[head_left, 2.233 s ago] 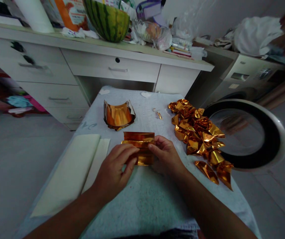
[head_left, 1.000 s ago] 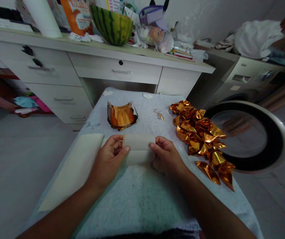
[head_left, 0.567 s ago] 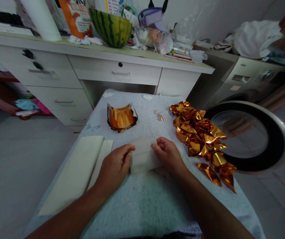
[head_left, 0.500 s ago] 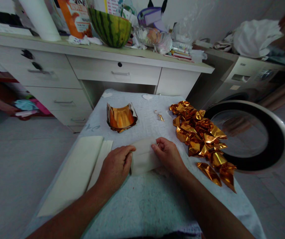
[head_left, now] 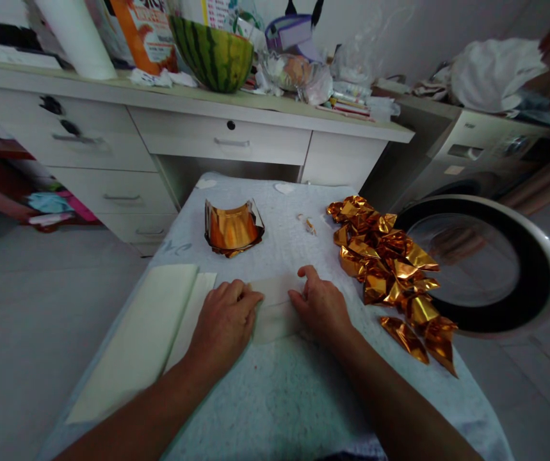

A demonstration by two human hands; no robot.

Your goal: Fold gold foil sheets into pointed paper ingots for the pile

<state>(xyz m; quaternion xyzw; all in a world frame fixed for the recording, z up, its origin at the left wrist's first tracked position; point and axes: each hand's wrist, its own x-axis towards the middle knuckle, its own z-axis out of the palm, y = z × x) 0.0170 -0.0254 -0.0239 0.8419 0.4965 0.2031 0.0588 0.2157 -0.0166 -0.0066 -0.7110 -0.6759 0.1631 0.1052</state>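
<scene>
A thin, pale translucent sheet (head_left: 275, 308) lies on the cloth-covered table between my hands. My left hand (head_left: 229, 317) pinches its left edge between thumb and curled fingers. At the sheet's right side rests my right hand (head_left: 321, 306), its index finger raised apart from the thumb, and the thumb touching the sheet. Left of my left hand are a stack of pale paper (head_left: 140, 339) and a narrower strip (head_left: 198, 307). Beyond the sheet stands a curved stack of gold foil (head_left: 234, 227). Many folded gold foil pieces (head_left: 390, 256) are heaped on the right.
Small gold scraps (head_left: 310, 225) lie near the table's far part. Behind are a white desk (head_left: 265, 137) with drawers and a watermelon half (head_left: 214, 54) on top. A washing machine's open round door (head_left: 534, 269) stands close to the table's right edge.
The pale sheet has gone from slightly raised to flatter on the table. My right index finger has lifted away from the thumb, and my left hand has shifted slightly.
</scene>
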